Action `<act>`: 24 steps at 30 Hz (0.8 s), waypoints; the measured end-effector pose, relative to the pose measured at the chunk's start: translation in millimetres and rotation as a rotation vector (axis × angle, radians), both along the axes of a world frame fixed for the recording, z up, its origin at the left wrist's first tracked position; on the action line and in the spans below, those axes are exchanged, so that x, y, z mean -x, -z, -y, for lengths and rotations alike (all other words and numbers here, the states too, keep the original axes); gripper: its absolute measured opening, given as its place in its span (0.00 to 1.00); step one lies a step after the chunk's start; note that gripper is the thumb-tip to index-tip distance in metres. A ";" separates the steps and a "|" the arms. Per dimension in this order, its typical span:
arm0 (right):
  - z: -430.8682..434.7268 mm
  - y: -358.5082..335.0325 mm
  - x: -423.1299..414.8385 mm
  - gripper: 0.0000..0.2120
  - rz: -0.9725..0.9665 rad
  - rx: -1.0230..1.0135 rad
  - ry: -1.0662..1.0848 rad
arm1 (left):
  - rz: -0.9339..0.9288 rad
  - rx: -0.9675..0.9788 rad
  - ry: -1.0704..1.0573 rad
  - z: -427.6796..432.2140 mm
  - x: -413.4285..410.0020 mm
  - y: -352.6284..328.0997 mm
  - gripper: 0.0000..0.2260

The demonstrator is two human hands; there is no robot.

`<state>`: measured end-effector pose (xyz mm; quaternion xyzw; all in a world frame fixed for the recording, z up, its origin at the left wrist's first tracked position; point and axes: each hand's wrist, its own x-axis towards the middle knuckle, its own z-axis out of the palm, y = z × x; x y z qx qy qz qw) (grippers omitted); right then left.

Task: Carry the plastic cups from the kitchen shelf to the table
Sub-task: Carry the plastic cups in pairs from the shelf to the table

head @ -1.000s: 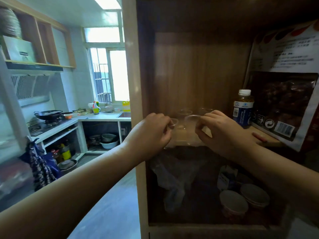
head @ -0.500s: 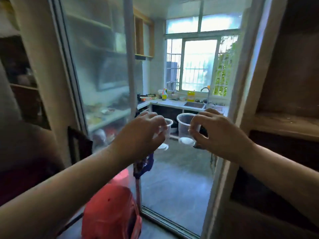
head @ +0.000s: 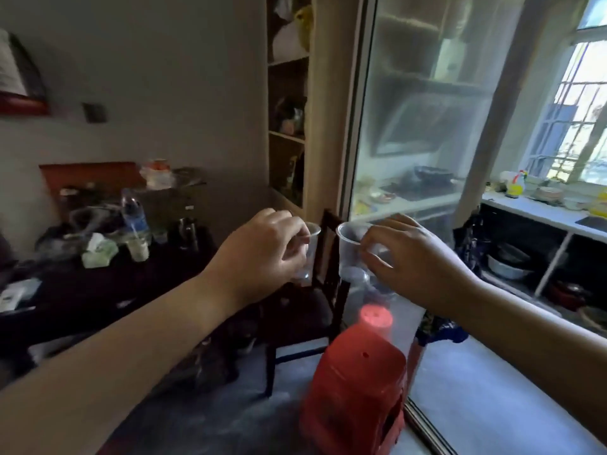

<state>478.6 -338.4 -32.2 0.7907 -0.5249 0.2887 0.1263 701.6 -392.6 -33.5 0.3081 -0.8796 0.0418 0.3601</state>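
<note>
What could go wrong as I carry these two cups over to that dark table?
The left hand and right hand each pinch a clear plastic cup at the rim only; the left cup or right cup could slip or buckle.

A red plastic stool and a dark wooden chair stand in the way, so you might trip.

The dark table looks crowded with a water bottle and clutter, leaving little room.

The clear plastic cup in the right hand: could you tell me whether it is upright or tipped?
Upright. The clear plastic cup, pinched at its rim by the right hand, has its open mouth facing up and its base below.
</note>
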 end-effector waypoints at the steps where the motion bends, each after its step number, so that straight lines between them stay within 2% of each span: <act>1: 13.1 1.7 -12.1 0.04 0.009 -0.008 -0.036 | -0.002 -0.007 -0.033 8.1 -13.2 4.0 0.02; 3: 41.2 6.9 -34.2 0.12 0.013 -0.009 -0.099 | -0.004 -0.027 -0.092 25.8 -36.9 13.2 0.02; 6: 91.3 20.6 -60.6 0.06 -0.002 -0.048 -0.157 | -0.001 -0.061 -0.175 55.9 -66.5 27.9 0.03; 11: 185.8 40.3 -88.5 0.11 -0.038 -0.084 -0.250 | -0.005 -0.106 -0.308 124.0 -99.3 42.6 0.03; 15: 265.9 45.2 -101.3 0.05 -0.006 -0.112 -0.313 | 0.014 -0.122 -0.369 189.9 -116.5 44.3 0.03; 24: 424.4 73.0 -140.7 0.06 -0.019 -0.233 -0.454 | 0.009 -0.178 -0.522 306.4 -160.9 69.3 0.03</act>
